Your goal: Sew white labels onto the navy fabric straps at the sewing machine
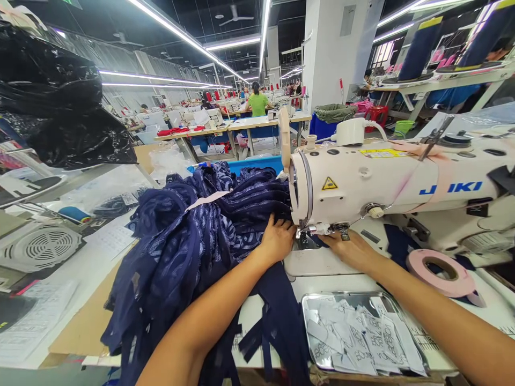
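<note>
**Navy cloth at the presser foot, a grip on either side**

From my remote seat I see the navy garment pieces (173, 252) heaped on the desk (325, 284), left of the JUKI sewing machine (354, 185); a pale pink strip (209, 200) lies across the heap, and navy lengths trail toward the front edge. My left grip (279, 239) rests on the cloth just left of the presser foot (306, 240), fingers slightly bent; whether it pinches a layer or only presses down, I cannot tell. My right grip (349, 249) sits on the other side, partly hidden by the coiled spring (342, 230); dark cloth shows near its fingertips, but I cannot tell whether they are closed on it.

To guide this well, I would hold the layer flat with light, even pressure from both sides; steer rather than pull, since tugging could bend the needle or stretch the fabric; ease some slack out of the heap, as its weight probably drags on the piece; and mind the left fingertips, which lie very near the foot. The metal tray (304, 311) of printed labels (370, 338) and the pink tape roll (438, 287) flank my right forearm; I would swing that elbow gently.
</note>
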The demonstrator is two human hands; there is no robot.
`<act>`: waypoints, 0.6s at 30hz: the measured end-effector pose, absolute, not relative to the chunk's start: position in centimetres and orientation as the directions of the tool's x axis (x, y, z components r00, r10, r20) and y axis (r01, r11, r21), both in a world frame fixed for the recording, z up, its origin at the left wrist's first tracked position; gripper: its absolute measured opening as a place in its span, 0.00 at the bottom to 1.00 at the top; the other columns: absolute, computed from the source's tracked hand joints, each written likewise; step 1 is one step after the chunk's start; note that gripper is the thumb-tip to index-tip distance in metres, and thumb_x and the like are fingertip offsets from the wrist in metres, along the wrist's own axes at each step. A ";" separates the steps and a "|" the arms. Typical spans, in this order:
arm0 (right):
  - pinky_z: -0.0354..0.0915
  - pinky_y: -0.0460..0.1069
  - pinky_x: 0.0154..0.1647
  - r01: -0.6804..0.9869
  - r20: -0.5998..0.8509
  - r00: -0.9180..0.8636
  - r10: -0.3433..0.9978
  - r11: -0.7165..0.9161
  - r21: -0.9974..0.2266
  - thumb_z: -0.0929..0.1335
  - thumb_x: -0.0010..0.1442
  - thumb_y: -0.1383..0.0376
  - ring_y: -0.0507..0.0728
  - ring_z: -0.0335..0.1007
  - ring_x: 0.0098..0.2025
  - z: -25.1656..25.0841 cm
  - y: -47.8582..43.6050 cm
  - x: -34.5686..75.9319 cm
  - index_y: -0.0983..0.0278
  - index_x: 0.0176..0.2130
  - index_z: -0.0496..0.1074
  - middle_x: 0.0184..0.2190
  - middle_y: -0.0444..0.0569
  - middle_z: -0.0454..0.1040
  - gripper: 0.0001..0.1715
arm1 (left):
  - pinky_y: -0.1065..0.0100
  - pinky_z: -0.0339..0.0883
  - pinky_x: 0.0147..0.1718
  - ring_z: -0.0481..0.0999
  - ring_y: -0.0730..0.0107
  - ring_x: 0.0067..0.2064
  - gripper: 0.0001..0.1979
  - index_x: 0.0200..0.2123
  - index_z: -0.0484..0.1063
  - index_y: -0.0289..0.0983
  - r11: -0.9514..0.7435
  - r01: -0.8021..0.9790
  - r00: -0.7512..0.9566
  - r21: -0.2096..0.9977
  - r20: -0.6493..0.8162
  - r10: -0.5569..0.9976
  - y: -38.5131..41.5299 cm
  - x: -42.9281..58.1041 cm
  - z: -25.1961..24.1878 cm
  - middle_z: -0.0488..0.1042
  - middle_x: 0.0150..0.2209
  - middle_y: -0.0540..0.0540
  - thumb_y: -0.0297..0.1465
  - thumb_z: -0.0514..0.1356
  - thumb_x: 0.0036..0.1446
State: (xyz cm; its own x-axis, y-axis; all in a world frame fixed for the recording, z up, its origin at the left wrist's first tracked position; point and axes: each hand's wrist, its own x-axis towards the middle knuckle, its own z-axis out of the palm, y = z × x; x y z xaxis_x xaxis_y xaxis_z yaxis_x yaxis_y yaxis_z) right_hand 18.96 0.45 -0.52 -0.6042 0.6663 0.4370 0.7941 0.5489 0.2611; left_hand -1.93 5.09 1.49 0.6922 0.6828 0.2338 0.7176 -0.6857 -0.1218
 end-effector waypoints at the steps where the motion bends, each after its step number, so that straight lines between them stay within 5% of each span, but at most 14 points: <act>1: 0.64 0.50 0.33 0.794 0.434 -0.604 0.669 0.551 0.256 0.57 0.54 0.78 0.55 0.69 0.33 -0.3 0.7 19.5 0.65 0.41 0.72 0.31 0.50 0.75 0.22 | 0.47 0.48 0.55 0.70 0.61 0.46 0.13 0.42 0.70 0.36 -0.693 0.718 0.687 -0.072 0.238 0.687 5.1 -2.1 1.7 0.74 0.41 0.43 0.26 0.52 0.54; 6: 0.62 0.49 0.33 0.785 0.441 -0.614 0.655 0.564 0.257 0.56 0.54 0.79 0.55 0.68 0.32 0.3 1.1 20.3 0.64 0.41 0.71 0.28 0.49 0.74 0.23 | 0.62 0.58 0.51 0.73 0.72 0.38 0.11 0.36 0.71 0.37 -0.698 0.680 0.614 0.224 0.345 0.710 4.0 -4.3 3.3 0.76 0.36 0.49 0.23 0.51 0.54; 10: 0.61 0.49 0.33 0.777 0.464 -0.626 0.627 0.551 0.303 0.57 0.54 0.79 0.56 0.68 0.31 -0.1 0.9 20.0 0.66 0.35 0.73 0.27 0.50 0.74 0.20 | 0.68 0.61 0.36 0.70 0.72 0.31 0.08 0.27 0.69 0.36 -0.752 0.647 0.660 0.131 0.398 0.637 0.1 -7.4 4.8 0.72 0.26 0.49 0.27 0.52 0.56; 14: 0.61 0.49 0.33 0.771 0.455 -0.635 0.624 0.551 0.320 0.57 0.52 0.81 0.56 0.69 0.33 -0.2 0.7 19.8 0.67 0.36 0.72 0.28 0.52 0.74 0.21 | 0.69 0.59 0.34 0.68 0.73 0.30 0.10 0.30 0.69 0.36 -0.810 0.586 0.760 0.027 0.328 0.561 -3.8 -9.8 5.4 0.71 0.26 0.49 0.29 0.50 0.59; 18: 0.61 0.48 0.34 0.773 0.443 -0.632 0.636 0.552 0.312 0.58 0.51 0.81 0.56 0.69 0.33 0.2 0.4 19.6 0.69 0.37 0.72 0.28 0.52 0.74 0.20 | 0.67 0.59 0.35 0.69 0.72 0.31 0.10 0.31 0.69 0.36 -0.807 0.582 0.747 0.101 0.326 0.579 -5.8 -9.7 6.0 0.72 0.27 0.48 0.28 0.49 0.59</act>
State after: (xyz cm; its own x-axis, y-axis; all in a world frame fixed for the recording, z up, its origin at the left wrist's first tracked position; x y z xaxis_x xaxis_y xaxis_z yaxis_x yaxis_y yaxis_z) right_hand 19.64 0.37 0.19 -0.6324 0.6358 0.4425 0.7733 0.5517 0.3125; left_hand -9.71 -5.83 5.95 0.7471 0.5795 0.3257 0.5819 -0.8070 0.1012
